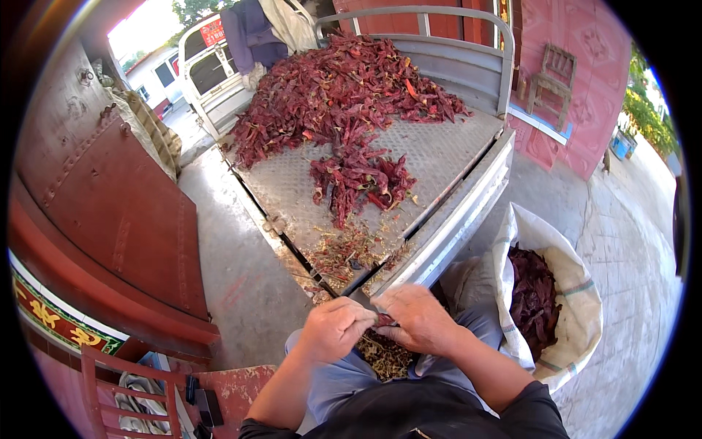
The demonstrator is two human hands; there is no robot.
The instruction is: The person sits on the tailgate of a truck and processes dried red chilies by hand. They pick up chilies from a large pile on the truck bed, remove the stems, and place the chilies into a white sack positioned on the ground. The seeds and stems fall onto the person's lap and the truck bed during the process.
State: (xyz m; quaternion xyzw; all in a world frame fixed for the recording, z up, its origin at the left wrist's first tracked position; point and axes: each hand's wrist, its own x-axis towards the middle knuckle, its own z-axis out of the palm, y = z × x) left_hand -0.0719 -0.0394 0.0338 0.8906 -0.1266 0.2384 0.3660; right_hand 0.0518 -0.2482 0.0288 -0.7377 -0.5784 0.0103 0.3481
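A dried red chili pepper [384, 320] is between my hands, above my lap. My left hand [336, 329] is closed in a pinch at its left end. My right hand [417, 320], slightly blurred, has its fingers closed around the other end. Below them, dry stems and chili scraps [385, 357] lie between my legs. Just ahead, a small heap of dried chilies [358, 179] rests on the metal cart bed [281, 179], with loose stems and bits [344, 252] at the bed's near corner.
A large pile of dried chilies [336, 88] covers the far bed. To my right stands an open white woven sack [578, 314] holding dark red chilies [532, 300]. A red chair [131, 388] and red bench [238, 388] are at lower left; a wooden chair [554, 84] stands far right.
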